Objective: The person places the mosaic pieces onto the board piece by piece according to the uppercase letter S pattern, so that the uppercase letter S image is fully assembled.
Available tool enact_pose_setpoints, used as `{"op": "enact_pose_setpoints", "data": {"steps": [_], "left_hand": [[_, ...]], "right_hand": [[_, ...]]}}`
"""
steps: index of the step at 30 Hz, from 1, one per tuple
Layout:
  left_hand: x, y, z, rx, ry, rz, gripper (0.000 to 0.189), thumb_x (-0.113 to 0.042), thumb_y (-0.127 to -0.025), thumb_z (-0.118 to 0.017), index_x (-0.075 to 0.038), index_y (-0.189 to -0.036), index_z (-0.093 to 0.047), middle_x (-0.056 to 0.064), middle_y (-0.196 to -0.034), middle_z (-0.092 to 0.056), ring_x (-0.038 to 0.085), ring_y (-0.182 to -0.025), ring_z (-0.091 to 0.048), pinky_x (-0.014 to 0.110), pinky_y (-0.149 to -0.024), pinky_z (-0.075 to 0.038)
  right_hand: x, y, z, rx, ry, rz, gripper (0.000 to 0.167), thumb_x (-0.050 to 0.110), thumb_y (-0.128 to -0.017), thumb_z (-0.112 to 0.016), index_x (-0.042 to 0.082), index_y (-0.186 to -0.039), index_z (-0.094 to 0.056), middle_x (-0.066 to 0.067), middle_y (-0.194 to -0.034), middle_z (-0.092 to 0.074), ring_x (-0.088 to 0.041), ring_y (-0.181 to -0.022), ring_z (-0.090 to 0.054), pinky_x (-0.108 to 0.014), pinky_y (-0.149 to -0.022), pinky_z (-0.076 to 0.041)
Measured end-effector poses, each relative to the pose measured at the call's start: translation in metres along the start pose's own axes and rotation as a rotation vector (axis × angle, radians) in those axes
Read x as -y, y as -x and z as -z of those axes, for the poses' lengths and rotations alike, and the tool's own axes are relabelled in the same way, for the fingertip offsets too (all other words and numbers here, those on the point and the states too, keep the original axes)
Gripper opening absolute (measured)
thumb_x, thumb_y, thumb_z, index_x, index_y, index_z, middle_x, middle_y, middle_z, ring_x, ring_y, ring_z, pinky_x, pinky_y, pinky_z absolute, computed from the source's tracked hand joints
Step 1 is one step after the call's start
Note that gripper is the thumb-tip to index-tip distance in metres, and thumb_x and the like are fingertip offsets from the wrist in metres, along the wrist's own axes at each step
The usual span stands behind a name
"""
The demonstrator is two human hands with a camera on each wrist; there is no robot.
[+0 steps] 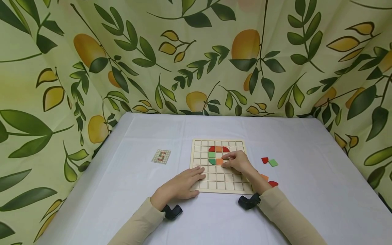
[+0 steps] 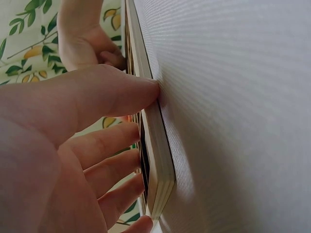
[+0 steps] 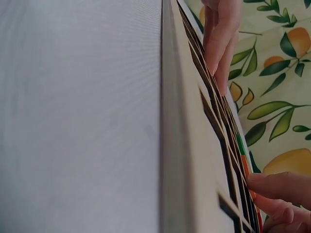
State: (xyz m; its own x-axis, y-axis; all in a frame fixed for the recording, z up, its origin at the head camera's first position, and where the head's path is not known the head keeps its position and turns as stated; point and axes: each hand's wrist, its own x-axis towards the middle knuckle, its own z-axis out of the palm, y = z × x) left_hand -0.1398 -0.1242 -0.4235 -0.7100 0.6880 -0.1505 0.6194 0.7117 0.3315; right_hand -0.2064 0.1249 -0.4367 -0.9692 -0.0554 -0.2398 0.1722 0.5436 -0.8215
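A square wooden grid board [image 1: 221, 186] lies on the table, holding red, orange and green tiles. My right hand [image 1: 239, 161] reaches over its right side, thumb and index fingertip at the near and far edges of an orange square tile [image 1: 219, 162] beside a dark green quarter-round tile [image 1: 212, 161]. In the right wrist view the thumb [image 3: 260, 180] meets the orange edge. My left hand [image 1: 183, 183] rests at the board's near left corner with fingers extended over the grid. Its thumb [image 2: 141, 92] lies against the board's side in the left wrist view.
Left of the board lies a small pattern card [image 1: 161, 156] with an S figure. To the right are a red tile [image 1: 264, 160], a light green tile [image 1: 273, 162], an orange tile [image 1: 264, 177] and another red tile [image 1: 273, 183]. A leaf-patterned curtain [image 1: 171, 78] hangs behind the table.
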Motion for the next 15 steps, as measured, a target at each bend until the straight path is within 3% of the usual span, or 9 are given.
{"op": "enact_pose_setpoints", "data": {"steps": [5, 11, 15], "left_hand": [[-0.0009, 0.0003, 0.0005, 0.004, 0.001, 0.003, 0.054, -0.024, -0.092, -0.059, -0.009, -0.141, -0.047, 0.008, -0.157, -0.036, 0.027, -0.148, -0.03, 0.043, -0.122, -0.029], [-0.0019, 0.0007, 0.0018, 0.004, -0.002, 0.007, 0.054, -0.024, -0.092, -0.06, -0.009, -0.142, -0.047, 0.008, -0.157, -0.036, 0.026, -0.148, -0.031, 0.043, -0.122, -0.03], [-0.0015, 0.0006, 0.0018, 0.003, 0.003, 0.006, 0.054, -0.025, -0.091, -0.059, -0.009, -0.142, -0.047, 0.008, -0.157, -0.036, 0.027, -0.148, -0.031, 0.043, -0.122, -0.029]], "right_hand": [[-0.0006, 0.0025, 0.0012, 0.005, -0.018, -0.011, 0.03, 0.01, -0.077, -0.078, 0.002, -0.105, -0.073, 0.005, -0.055, -0.036, -0.011, -0.058, -0.034, -0.023, -0.057, -0.031], [-0.0017, 0.0067, 0.0042, 0.001, -0.002, 0.032, 0.027, 0.012, -0.078, -0.078, 0.0, -0.102, -0.074, 0.006, -0.056, -0.037, -0.011, -0.06, -0.036, -0.022, -0.058, -0.031], [-0.003, 0.01, 0.0087, 0.013, -0.004, 0.046, 0.027, 0.013, -0.079, -0.077, 0.0, -0.102, -0.073, 0.005, -0.057, -0.037, -0.01, -0.058, -0.035, -0.021, -0.053, -0.03]]}}
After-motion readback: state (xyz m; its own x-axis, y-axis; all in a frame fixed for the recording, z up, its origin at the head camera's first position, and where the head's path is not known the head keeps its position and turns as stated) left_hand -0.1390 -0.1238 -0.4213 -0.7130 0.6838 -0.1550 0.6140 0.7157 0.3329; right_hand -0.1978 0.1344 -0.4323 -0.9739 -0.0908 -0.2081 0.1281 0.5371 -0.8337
